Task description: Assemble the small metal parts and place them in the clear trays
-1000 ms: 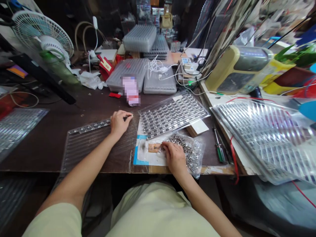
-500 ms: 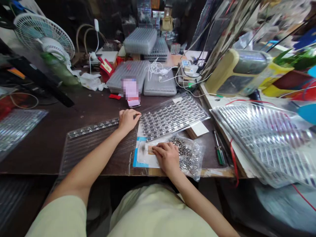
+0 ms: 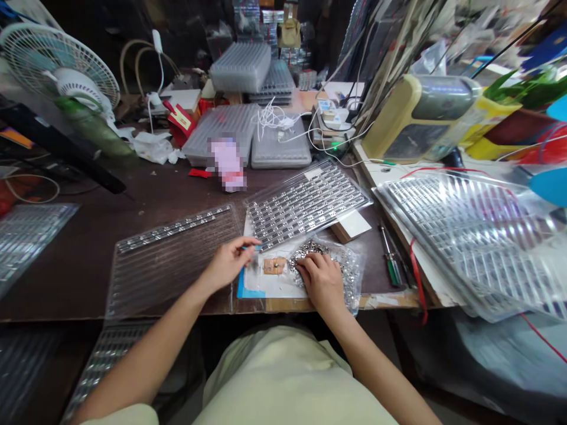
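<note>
My left hand (image 3: 231, 261) hovers by the lower left corner of a filled clear plastic tray (image 3: 310, 203), index finger and thumb apart, with nothing visible between them. That tray carries rows of slim metal pieces. My right hand (image 3: 325, 282) has its fingers bent together at a heap of small metal parts (image 3: 312, 248) on a clear plastic bag (image 3: 353, 277); whatever its fingertips pinch is hidden. Between the hands, a small orange-brown block (image 3: 274, 266) with a small metal piece on it lies on a white and blue sheet (image 3: 252, 284). Left of them rests another clear tray (image 3: 168, 265), metal pieces along its far edge.
A green-handled screwdriver (image 3: 391, 262) and a white-topped box (image 3: 352, 226) lie to the right. Stacked filled trays (image 3: 469, 236) cover the right side. Behind stand a phone (image 3: 228, 165), closed trays (image 3: 281, 144), white cables (image 3: 274, 121) and a fan (image 3: 66, 71).
My left hand has come down and nearer from the filled tray's left edge, its fingers parting. My right hand has left the orange-brown block and moved right to the metal parts.
</note>
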A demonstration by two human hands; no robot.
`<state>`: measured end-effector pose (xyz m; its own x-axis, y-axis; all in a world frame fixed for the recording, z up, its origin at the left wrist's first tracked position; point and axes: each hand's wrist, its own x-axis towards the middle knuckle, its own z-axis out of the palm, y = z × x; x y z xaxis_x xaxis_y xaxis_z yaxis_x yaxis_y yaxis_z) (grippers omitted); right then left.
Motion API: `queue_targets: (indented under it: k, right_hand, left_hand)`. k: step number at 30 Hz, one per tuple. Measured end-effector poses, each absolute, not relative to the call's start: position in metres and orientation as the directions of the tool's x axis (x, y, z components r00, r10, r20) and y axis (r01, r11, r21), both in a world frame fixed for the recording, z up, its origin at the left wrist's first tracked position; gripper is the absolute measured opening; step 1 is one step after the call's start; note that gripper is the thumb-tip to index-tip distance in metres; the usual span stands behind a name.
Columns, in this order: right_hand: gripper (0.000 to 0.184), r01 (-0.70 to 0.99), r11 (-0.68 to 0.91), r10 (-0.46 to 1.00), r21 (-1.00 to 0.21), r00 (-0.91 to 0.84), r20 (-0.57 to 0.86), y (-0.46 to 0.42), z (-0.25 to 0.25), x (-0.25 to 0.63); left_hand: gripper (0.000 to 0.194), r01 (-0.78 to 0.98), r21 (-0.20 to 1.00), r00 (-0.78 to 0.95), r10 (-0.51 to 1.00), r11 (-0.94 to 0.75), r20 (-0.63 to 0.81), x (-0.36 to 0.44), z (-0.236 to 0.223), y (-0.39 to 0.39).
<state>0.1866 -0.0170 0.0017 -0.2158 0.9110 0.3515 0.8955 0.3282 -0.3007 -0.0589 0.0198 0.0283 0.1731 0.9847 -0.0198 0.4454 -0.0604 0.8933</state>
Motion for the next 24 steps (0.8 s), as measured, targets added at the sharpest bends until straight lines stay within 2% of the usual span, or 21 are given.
queue_targets:
  k: [4, 7, 12, 24]
  right_hand:
    - [0.012, 0.863, 0.351, 0.891, -0.364, -0.188, 0.413, -0.015, -0.002, 0.183]
    - [0.009, 0.817, 0.371, 0.875, -0.442, -0.147, 0.462, -0.015, -0.004, 0.183]
    - [0.009, 0.75, 0.383, 0.875, -0.539, -0.109, 0.471, -0.015, -0.006, 0.185]
    - [0.016, 0.735, 0.43, 0.863, -0.524, -0.164, 0.479, -0.014, -0.006, 0.186]
  left_hand:
    - [0.015, 0.569, 0.807, 0.112, 0.988, -0.155, 0.111, -0.033, 0.013, -0.005]
    - [0.008, 0.562, 0.798, 0.116, 0.976, -0.217, 0.184, -0.022, 0.007, -0.007]
    - [0.009, 0.554, 0.778, 0.161, 0.955, -0.296, 0.249, -0.018, 0.003, -0.007]
    - [0.007, 0.611, 0.731, 0.174, 0.952, -0.305, 0.252, -0.014, 0.001, -0.008]
